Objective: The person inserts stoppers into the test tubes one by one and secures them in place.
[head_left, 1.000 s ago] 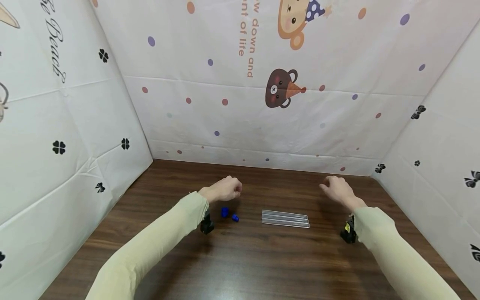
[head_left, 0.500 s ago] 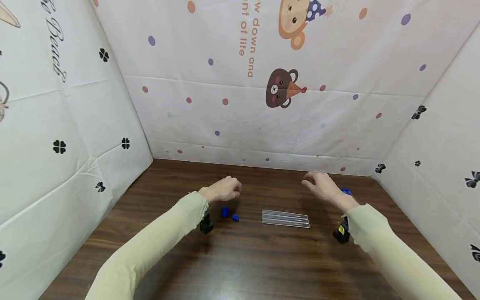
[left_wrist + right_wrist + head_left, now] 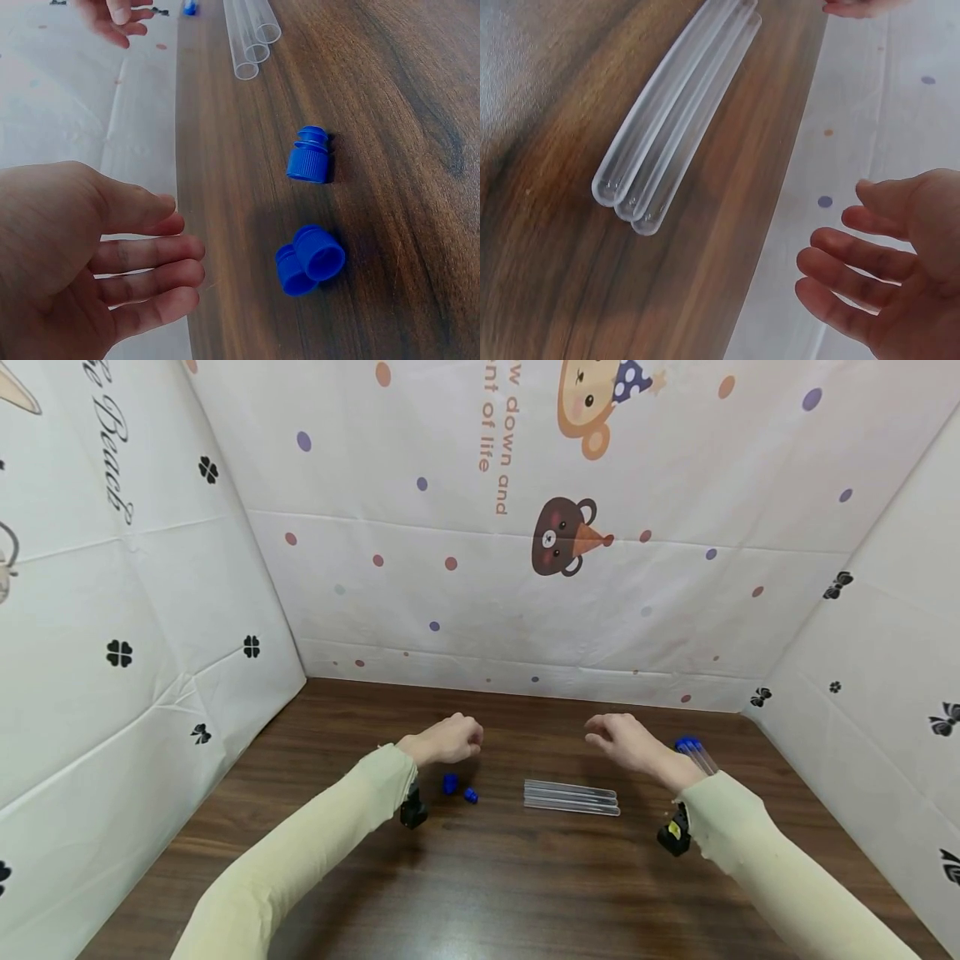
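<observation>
Three clear, round-ended tubes (image 3: 679, 112) lie side by side on the brown wooden bench (image 3: 487, 877). One small blue ridged plastic cap (image 3: 308, 159) is left of the tubes. Two more blue caps (image 3: 320, 253) sit close together, farther left of the tubes. The left hand (image 3: 445, 740) is in the air, left of the tubes and farther back. Its grip is loose, fingers softly bent, with nothing in it. The right hand (image 3: 626, 742) is behind the tubes' right end. Its grip is loose too and has nothing. Blue-topped clear tubes (image 3: 697, 756) show right of the three, partly hidden by the right arm.
</observation>
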The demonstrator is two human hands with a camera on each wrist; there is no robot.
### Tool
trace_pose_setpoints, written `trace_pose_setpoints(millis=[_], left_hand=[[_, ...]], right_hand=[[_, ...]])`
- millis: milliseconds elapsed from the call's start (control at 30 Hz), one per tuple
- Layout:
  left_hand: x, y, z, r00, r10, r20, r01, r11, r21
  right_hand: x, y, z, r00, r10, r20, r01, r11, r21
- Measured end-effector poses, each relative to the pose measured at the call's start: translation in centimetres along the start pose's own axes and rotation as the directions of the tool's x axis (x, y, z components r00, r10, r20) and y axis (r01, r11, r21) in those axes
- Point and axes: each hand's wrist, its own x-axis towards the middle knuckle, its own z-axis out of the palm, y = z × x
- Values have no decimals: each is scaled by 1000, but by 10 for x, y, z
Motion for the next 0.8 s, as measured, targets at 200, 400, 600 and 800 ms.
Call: trace_pose_setpoints(millis=[200,400,600,800], left_hand=[[0,0,1,1000,10,-3,-10,1000,-1],[0,1,2,1000,13,-6,-13,1000,8],[-2,2,1,1000,11,-4,-11,1000,12],[-3,1,1,1000,3,13,-3,1000,13]], right_hand=[[-2,-7,7,996,-56,66,55,998,5],[-4,-13,16,986,-115,120,109,993,54],[-5,-15,27,977,-155,146,145,986,79],[-7,-15,38,970,-207,130,197,977,80]])
